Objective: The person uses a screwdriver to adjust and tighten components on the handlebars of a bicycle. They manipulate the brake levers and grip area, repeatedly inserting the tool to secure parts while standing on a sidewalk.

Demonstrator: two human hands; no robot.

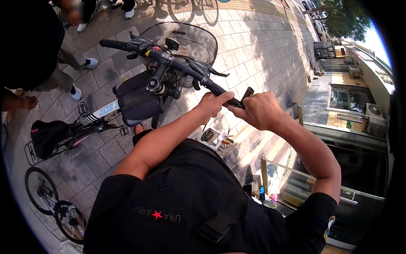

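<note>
A bicycle stands before me, its black handlebar (186,68) reaching across toward my body. Near the bar's right end, my left hand (211,106) is closed round it, thumb lying along the top. My right hand (261,111) is closed at the very tip, on a short black tube-shaped piece (248,92) whose end pokes up above the fingers. Whether that piece is joined to the bar is hidden by my fingers. Brake levers (213,71), cables and a small black square-faced device (172,43) sit farther along the bar.
A black mesh basket (198,40) is at the bicycle's front; a dark padded bag (137,95) hangs on its frame. By my waist is a white container of tools (212,137). People stand at the left, near a second bicycle (55,203). Glass doors (321,186) are at right.
</note>
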